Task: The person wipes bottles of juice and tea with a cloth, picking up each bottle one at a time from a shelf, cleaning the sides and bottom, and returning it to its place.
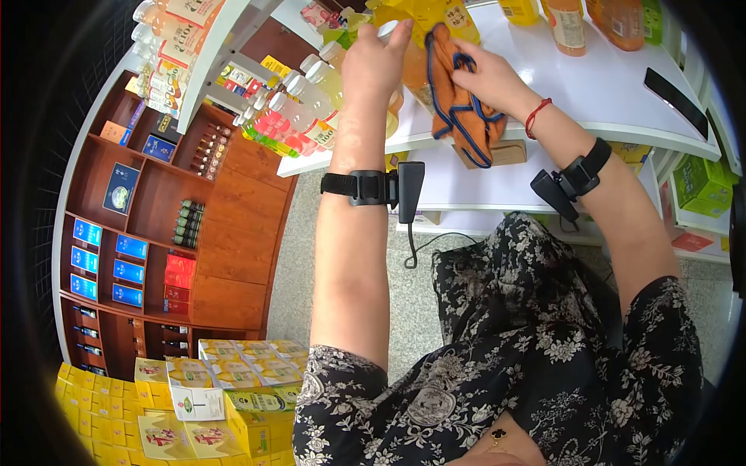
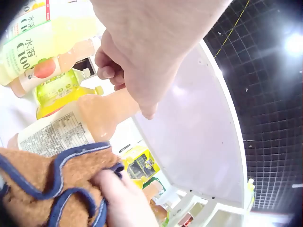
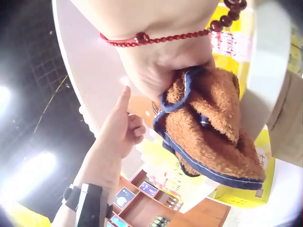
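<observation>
My left hand (image 1: 376, 64) grips the top of a bottle of pale orange drink (image 2: 97, 116), with fingers curled round its cap end. The bottle is tilted over the shelf's front edge, and the left wrist view shows a white label of small print. In my right hand (image 1: 497, 81) is a bunched orange-brown cloth (image 1: 466, 109) with dark blue edging. The cloth lies against the lower part of the bottle, covering some of it, and its loose end hangs down past the shelf edge. Folds of the cloth hide several right fingers in the right wrist view.
A white shelf (image 1: 544, 93) curves across the front, with more bottles of orange drink (image 1: 567, 27) at its back. A black phone (image 1: 674, 101) lies at its right. Several capped drink bottles (image 1: 311, 128) stand left of my left hand. Yellow boxes (image 1: 101, 412) are stacked at lower left.
</observation>
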`<action>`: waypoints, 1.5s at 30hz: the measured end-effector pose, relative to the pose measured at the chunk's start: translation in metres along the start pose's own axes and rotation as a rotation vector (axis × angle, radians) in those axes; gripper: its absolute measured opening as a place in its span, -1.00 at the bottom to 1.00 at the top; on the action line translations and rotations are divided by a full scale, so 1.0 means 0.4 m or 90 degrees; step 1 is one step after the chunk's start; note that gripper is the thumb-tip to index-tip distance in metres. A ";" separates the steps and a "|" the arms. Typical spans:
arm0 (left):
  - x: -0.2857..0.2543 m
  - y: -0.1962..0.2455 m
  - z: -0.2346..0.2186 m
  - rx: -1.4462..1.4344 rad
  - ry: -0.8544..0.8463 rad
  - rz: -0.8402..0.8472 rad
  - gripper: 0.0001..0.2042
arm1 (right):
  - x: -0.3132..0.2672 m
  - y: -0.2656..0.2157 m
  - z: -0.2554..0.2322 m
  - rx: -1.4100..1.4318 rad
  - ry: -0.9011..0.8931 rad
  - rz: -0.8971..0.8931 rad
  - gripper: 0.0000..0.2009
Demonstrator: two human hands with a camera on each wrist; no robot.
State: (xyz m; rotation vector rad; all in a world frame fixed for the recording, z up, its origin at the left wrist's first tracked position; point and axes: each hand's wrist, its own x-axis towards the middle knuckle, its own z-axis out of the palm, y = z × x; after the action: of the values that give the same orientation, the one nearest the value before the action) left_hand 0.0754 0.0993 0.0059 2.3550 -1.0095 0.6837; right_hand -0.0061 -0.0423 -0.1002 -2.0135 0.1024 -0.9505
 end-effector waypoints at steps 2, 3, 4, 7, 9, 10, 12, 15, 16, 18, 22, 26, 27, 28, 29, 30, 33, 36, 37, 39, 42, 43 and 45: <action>0.002 -0.002 0.004 -0.009 0.009 0.004 -0.33 | 0.004 -0.049 -0.011 0.027 0.022 -0.027 -0.42; 0.003 -0.001 0.004 -0.009 0.009 0.005 -0.33 | 0.006 -0.064 -0.010 0.053 0.046 -0.055 -0.43; 0.003 0.001 0.002 -0.004 0.006 0.003 -0.33 | 0.004 -0.069 -0.006 0.043 0.075 -0.103 -0.43; 0.003 0.000 0.003 -0.004 0.003 0.000 -0.34 | -0.002 -0.014 0.022 -0.073 0.085 -0.191 -0.42; 0.003 -0.002 0.002 -0.007 0.005 -0.002 -0.34 | -0.022 0.008 0.018 -0.083 0.091 -0.185 -0.40; 0.003 -0.003 0.002 -0.007 0.002 -0.007 -0.34 | -0.032 0.008 0.007 -0.095 -0.023 -0.074 -0.41; 0.002 -0.004 0.002 -0.007 -0.001 -0.012 -0.34 | -0.044 0.030 0.003 -0.162 -0.177 0.083 -0.42; 0.003 -0.003 0.001 0.007 0.000 -0.011 -0.34 | -0.034 0.055 0.001 -0.122 -0.167 0.044 -0.46; 0.000 -0.003 0.001 0.006 0.003 -0.008 -0.34 | -0.034 0.050 0.000 -0.121 -0.168 0.045 -0.46; 0.003 0.000 0.002 0.005 0.009 -0.003 -0.34 | -0.015 0.027 0.000 -0.018 -0.030 0.006 -0.46; 0.006 -0.006 0.005 0.003 -0.001 -0.003 -0.34 | 0.007 -0.066 0.002 0.079 0.075 -0.092 -0.46; 0.002 -0.004 0.007 0.000 0.015 0.014 -0.33 | -0.004 -0.041 0.000 -0.073 0.042 -0.145 -0.44; 0.003 -0.005 0.007 0.000 0.016 0.013 -0.33 | -0.011 -0.025 -0.009 -0.109 0.002 -0.122 -0.43; 0.004 -0.006 0.005 -0.001 0.011 0.005 -0.33 | -0.012 -0.013 -0.021 -0.095 -0.045 -0.058 -0.43; 0.004 -0.007 0.006 -0.003 0.005 -0.004 -0.33 | -0.016 0.008 -0.033 -0.095 -0.046 -0.058 -0.43; 0.002 -0.008 0.006 -0.003 0.004 -0.004 -0.33 | -0.020 0.030 -0.045 -0.130 -0.133 0.006 -0.44; 0.006 -0.005 0.002 0.005 0.015 -0.005 -0.33 | -0.035 0.070 -0.060 -0.135 -0.181 0.086 -0.45; 0.002 -0.004 0.001 -0.007 0.002 -0.028 -0.33 | -0.061 0.071 -0.058 -0.117 -0.133 0.102 -0.46; 0.004 -0.010 0.005 -0.015 -0.006 -0.038 -0.34 | -0.066 0.066 -0.057 -0.134 -0.118 0.098 -0.46; 0.002 -0.019 0.010 -0.023 -0.013 -0.048 -0.35 | -0.065 0.065 -0.060 -0.125 -0.127 0.098 -0.46; -0.002 -0.016 0.013 -0.080 0.041 -0.028 -0.39 | -0.063 0.057 -0.072 -0.116 -0.129 0.088 -0.46; -0.002 -0.010 0.008 -0.095 0.019 -0.028 -0.38 | -0.066 0.053 -0.074 -0.112 -0.129 0.081 -0.46; 0.012 -0.007 0.002 -0.111 -0.003 -0.030 -0.37 | -0.066 0.059 -0.071 -0.108 -0.134 0.086 -0.46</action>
State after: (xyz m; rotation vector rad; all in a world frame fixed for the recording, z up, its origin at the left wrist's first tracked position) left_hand 0.0806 0.0980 0.0076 2.2225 -0.9721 0.5494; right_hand -0.0372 -0.0653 -0.1241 -2.2194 0.2060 -0.6605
